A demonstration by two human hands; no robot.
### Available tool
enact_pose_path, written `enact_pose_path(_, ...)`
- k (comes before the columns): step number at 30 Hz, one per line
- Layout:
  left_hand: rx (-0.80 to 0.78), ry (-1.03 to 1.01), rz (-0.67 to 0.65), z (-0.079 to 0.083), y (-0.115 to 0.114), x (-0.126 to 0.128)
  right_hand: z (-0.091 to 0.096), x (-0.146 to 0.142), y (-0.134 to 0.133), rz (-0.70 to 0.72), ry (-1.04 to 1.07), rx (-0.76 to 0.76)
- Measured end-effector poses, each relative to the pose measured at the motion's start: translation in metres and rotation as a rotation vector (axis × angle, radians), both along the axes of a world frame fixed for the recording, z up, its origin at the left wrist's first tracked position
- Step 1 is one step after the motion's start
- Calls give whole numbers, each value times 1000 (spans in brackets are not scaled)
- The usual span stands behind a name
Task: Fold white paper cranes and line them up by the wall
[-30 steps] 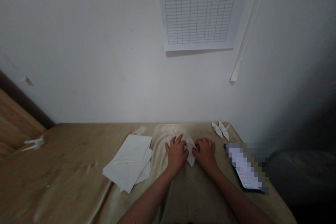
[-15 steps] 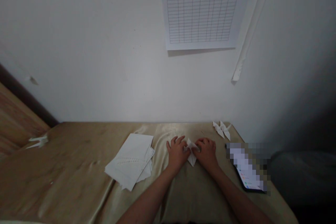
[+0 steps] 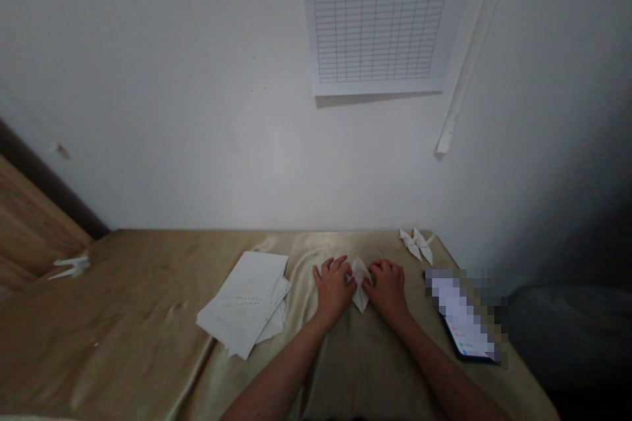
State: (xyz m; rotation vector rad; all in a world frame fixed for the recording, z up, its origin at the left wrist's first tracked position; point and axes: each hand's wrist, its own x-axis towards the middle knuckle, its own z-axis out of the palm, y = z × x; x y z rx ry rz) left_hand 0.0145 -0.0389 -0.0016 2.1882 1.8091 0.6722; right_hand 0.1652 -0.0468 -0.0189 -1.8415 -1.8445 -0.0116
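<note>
A small white folded paper (image 3: 360,270), diamond-shaped with a crease down its middle, lies on the cloth between my hands. My left hand (image 3: 334,287) grips its left edge with thumb and forefinger, the other fingers spread toward the wall. On the opposite edge, my right hand (image 3: 388,287) pinches the paper, its remaining fingers curled. Beyond my right hand, two finished-looking paper cranes (image 3: 422,247) sit close together near the table's back right corner.
Left of my hands is a loose stack of white paper sheets (image 3: 247,302). A phone (image 3: 467,335) with a lit, partly blurred screen lies at the right edge. White scissors-like pieces (image 3: 73,267) rest far left. A printed table sheet (image 3: 378,33) hangs on the wall.
The folded paper has flattened into a fuller diamond; its side flaps, raised between my fingers before, now lie closer together. Both hands have barely shifted.
</note>
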Motion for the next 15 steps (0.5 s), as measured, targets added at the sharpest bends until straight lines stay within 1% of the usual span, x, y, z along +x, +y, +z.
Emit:
enact_pose_path(9, -13, 8, -27, 6, -2, -2, -3, 3, 2, 27, 44, 7)
enact_pose_path(12, -36, 26, -39, 6, 0, -8, -5, 7, 2, 81, 128, 34)
enact_pose_path(15, -41, 39, -56, 6, 1, -12, -4, 13, 0, 175, 211, 53)
